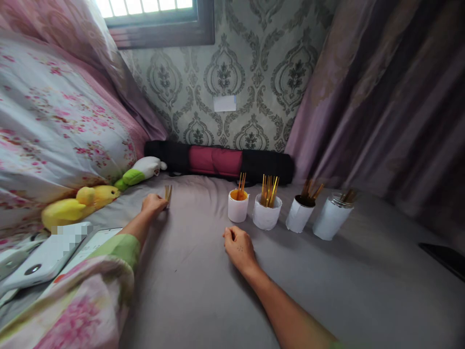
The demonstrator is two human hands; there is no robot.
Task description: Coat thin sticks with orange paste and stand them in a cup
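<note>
Small bundle of thin tan sticks (pixel 168 193) stands upright, pinched in the fingers of the left hand (pixel 153 204), low over the grey bed sheet (pixel 189 281). To its right, a row of four white paper-wrapped cups (pixel 266 215) holds more sticks. The right hand (pixel 239 248), fingers curled in and holding nothing, lies nearer the cups.
</note>
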